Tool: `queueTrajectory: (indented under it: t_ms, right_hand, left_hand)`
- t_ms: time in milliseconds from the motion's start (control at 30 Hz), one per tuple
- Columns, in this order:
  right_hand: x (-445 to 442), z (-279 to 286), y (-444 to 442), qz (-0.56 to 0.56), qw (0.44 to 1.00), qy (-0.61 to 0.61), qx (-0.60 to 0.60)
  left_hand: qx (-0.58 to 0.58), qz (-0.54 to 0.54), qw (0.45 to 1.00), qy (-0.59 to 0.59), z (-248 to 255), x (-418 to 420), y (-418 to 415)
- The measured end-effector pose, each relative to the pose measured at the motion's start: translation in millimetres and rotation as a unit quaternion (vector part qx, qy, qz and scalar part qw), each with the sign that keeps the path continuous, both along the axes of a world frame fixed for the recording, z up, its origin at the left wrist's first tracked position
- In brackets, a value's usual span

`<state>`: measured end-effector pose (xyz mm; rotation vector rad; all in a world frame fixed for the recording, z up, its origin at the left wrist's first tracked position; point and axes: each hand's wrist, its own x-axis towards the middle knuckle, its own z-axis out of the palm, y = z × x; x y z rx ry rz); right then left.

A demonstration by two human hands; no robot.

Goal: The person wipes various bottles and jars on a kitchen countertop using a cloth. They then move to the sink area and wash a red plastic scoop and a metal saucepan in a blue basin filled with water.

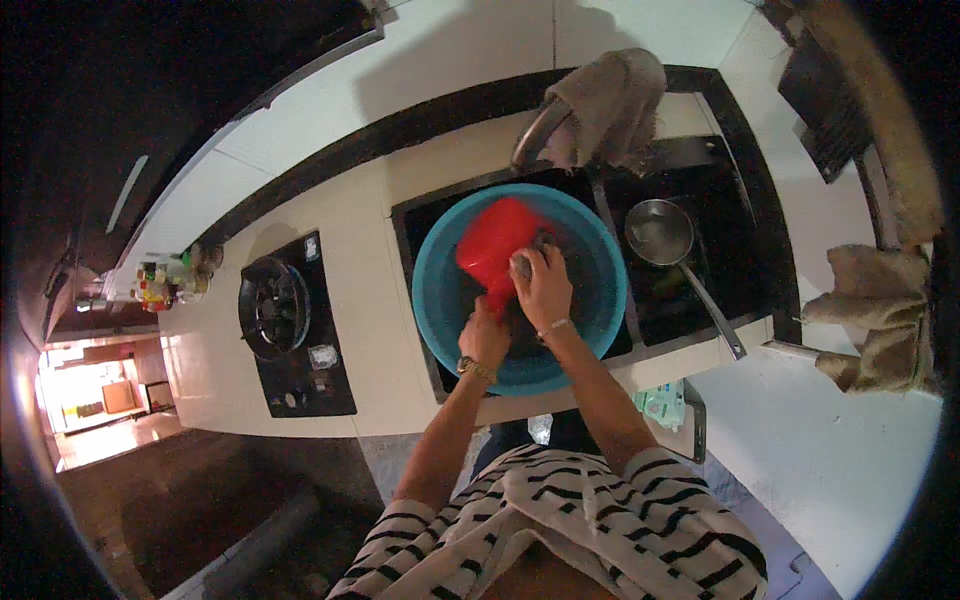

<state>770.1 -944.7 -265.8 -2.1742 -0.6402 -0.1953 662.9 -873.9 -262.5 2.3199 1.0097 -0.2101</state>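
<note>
A round blue plastic basin [421,300] sits over the left bowl of a dark double sink. Inside its rim is a red plastic dipper [495,238], tilted with its handle towards me. My left hand [484,339] grips that handle. In my right hand [547,291] is a small dark grey scrubber [523,264], against or very near the dipper's right side; the exact contact is hard to tell. My fingers partly hide the scrubber. The bottom of the basin looks dark, and its contents cannot be made out.
A long-handled metal ladle [660,234] lies over the right sink bowl [720,225], its handle crossing the front edge. Behind the basin, a brown cloth [619,105] hangs over the faucet [541,135]. Left along the counter [375,322], a wok [274,309] stands on a black gas hob [330,375].
</note>
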Motion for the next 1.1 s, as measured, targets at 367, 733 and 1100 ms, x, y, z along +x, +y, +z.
queueTrajectory:
  t_ms: [367,733,1100]
  right_hand:
    - [110.4,-103.9,-2.4,0.119,0.899,0.419,-0.041]
    - [7.4,-52.3,-36.8,0.325,0.922,0.068,-0.200]
    - [-73.5,40.7,-29.0,0.196,0.881,0.402,0.153]
  left_hand:
    - [0.009,-0.111,0.994,-0.010,42.3,-62.3,46.3]
    - [0.118,-0.016,0.980,-0.157,48.3,-24.0,17.8]
    - [-0.107,0.153,0.886,-0.424,3.5,-21.4,-4.9]
